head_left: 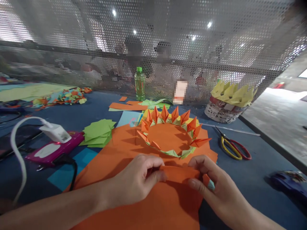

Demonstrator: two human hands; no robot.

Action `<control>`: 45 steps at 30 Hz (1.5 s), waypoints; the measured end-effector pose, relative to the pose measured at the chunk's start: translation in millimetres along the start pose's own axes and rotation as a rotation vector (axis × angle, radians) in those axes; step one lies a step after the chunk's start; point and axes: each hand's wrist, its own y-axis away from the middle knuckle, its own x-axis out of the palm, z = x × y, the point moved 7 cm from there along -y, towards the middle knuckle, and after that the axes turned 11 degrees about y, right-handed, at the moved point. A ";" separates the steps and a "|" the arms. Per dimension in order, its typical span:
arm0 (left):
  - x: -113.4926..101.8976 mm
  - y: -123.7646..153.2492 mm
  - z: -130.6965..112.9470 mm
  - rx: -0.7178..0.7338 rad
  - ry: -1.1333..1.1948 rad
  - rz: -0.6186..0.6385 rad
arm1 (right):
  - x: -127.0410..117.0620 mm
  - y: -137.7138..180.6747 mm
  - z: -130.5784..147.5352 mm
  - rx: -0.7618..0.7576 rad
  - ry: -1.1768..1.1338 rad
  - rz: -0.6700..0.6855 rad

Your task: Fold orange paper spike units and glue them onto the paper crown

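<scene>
Head view. Left hand (145, 179): thumb and fingers pinching the left end of an orange paper (181, 174). Right hand (212, 175): pinching its right end, thumb near side, fingers beyond. Paper is held between the hands, above a large orange sheet (168, 210); whether it is creased, cannot tell. Ring (164, 114) of orange points on a pale green base lies just beyond the hands, on orange sheets. Scissors (231, 148), blades apart slightly if at all (unclear), right of ring. Basket (222, 110) with yellow points stands behind scissors. Green slips (97, 132) stacked left of ring; power strip (56, 150) farther left, white charger (56, 132) plugged in. Bottle (139, 84), green cap, upright near the mesh (96, 64)
</scene>
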 end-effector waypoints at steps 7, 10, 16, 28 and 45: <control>-1.8 2.7 -4.2 0.011 -0.123 -0.038 | 0.4 1.8 2.3 -0.004 -0.035 0.016; -1.4 4.1 -4.0 0.022 -0.145 -0.045 | -0.2 1.2 4.8 0.007 -0.041 0.025; -2.7 1.7 -1.3 0.019 -0.119 -0.050 | -1.1 0.1 0.8 0.023 -0.005 0.007; -6.2 2.7 -4.6 0.031 -0.053 -0.075 | 4.6 1.2 -6.1 0.056 -0.037 0.041; -8.8 1.7 -0.9 0.056 -0.004 -0.094 | 6.9 1.2 3.5 0.080 -0.159 0.088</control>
